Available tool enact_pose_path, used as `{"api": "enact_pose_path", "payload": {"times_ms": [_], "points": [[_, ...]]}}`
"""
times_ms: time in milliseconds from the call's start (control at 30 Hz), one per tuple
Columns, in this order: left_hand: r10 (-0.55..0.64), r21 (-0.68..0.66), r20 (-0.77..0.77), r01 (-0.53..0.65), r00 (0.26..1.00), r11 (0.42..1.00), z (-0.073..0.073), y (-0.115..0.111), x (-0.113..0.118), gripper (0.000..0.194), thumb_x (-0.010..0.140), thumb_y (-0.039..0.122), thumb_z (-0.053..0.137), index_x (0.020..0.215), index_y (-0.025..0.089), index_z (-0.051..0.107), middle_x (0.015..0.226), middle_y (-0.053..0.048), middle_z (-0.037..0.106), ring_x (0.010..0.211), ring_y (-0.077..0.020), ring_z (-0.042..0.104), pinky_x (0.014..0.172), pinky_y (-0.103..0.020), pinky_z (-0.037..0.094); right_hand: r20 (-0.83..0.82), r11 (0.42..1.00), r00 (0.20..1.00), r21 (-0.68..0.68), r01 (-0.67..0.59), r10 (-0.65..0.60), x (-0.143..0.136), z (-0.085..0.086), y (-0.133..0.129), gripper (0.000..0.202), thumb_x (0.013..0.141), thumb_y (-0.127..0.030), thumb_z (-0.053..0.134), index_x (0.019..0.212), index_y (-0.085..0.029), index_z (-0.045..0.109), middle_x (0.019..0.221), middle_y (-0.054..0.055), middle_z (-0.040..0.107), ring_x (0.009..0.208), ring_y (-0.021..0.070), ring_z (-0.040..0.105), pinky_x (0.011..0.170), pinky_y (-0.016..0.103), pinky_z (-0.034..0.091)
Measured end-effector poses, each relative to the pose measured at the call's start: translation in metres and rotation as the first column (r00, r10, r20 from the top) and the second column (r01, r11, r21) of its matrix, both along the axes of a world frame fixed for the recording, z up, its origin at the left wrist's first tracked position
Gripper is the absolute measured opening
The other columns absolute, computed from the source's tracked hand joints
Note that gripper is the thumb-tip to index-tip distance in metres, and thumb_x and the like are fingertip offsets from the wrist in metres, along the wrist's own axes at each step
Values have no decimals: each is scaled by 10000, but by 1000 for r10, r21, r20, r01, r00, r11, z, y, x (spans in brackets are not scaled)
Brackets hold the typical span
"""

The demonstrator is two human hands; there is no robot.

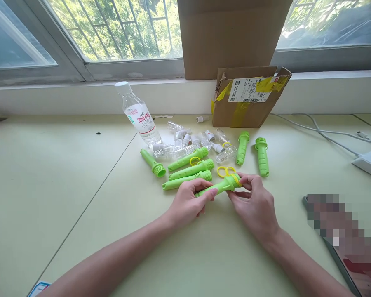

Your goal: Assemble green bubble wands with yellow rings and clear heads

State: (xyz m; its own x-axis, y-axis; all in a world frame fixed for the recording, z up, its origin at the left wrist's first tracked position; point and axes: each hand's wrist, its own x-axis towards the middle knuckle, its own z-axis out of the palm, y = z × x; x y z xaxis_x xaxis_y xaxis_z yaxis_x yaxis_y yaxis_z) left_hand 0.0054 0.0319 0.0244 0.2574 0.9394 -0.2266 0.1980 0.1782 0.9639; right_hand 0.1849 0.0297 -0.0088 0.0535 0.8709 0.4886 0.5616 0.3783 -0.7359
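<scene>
My left hand [191, 198] is closed around the narrow end of a green plastic handle [219, 188], thumb on top. At its wider threaded end, the fingers of my right hand [253, 198] pinch a thin yellow ring [236, 180] that sits around the neck. Two more yellow rings [226, 170] lie just behind the held handle. Several similar green handles [191, 170] lie to the left of it, one with a yellow ring [194, 161] by it. Two others [242, 148] rest toward the back right.
Clear plastic tubes [182, 152] and small white-capped pieces [217, 147] are heaped behind the handles. A water bottle [142, 119] stands at back left, an open cardboard box [247, 103] near the window. A phone [343, 243], partly pixelated, and a white adapter [369, 164] with cables lie right.
</scene>
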Motion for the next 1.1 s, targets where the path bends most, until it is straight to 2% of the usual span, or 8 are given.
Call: {"api": "enact_pose_path", "payload": {"times_ms": [233,367,467,600,700,800,900,1100], "points": [[-37,-40,44,39,998,998,1,5,-2,343,822,490,601,928,165,604,766,-20,649,366,-44,472,313,-164,375,-55,999,998,48,13,-10,-1,1,0,245,800,-313,685,875,-224,468,1058,80,694,692,192,728,561,332,649],[26,9,32,-27,999,1000,-3,2,-1,370,707,447,738,911,197,556,766,22,626,387,-48,480,326,-177,397,-68,998,997,50,40,-36,-1,0,-1,249,779,-279,708,860,-219,481,1074,84,698,676,204,733,604,358,647],[62,100,-13,-60,998,993,-6,0,0,348,687,405,764,881,193,567,694,30,603,476,-86,525,381,-193,439,-70,997,996,55,52,-49,-1,-1,-1,251,771,-264,715,851,-217,483,1068,79,703,676,211,735,636,379,645],[149,308,-79,-118,986,944,-8,-1,1,228,724,352,746,830,170,659,772,-19,665,683,-145,618,589,-244,510,-77,998,996,39,47,-44,-2,0,-2,255,773,-272,714,869,-217,484,1052,72,702,667,201,733,593,347,645],[191,358,-77,-151,979,921,-6,-2,2,201,739,328,737,859,173,692,785,-26,685,722,-162,640,640,-259,517,-87,1000,996,0,26,-26,-2,1,-1,262,780,-283,704,903,-217,483,1010,71,698,730,200,730,580,312,644],[202,349,-66,-167,977,922,-6,-3,2,200,748,324,730,867,167,697,781,-33,694,702,-166,649,614,-256,523,-87,999,996,-54,10,-15,-2,0,0,252,797,-285,678,928,-218,472,948,61,682,767,199,722,562,291,641],[194,309,-41,-172,980,935,-8,-4,3,215,767,337,712,875,153,691,721,-30,678,588,-141,628,513,-236,502,-79,995,997,-99,16,-23,-2,0,-1,237,808,-279,655,931,-219,461,934,55,670,710,184,715,525,281,631],[142,252,6,-139,990,958,-7,-4,2,226,796,354,681,863,138,682,644,-8,623,464,-100,581,406,-199,440,-66,996,998,-87,13,-19,-1,2,-4,223,801,-237,636,911,-225,443,1138,89,646,745,184,713,554,305,637]]}}
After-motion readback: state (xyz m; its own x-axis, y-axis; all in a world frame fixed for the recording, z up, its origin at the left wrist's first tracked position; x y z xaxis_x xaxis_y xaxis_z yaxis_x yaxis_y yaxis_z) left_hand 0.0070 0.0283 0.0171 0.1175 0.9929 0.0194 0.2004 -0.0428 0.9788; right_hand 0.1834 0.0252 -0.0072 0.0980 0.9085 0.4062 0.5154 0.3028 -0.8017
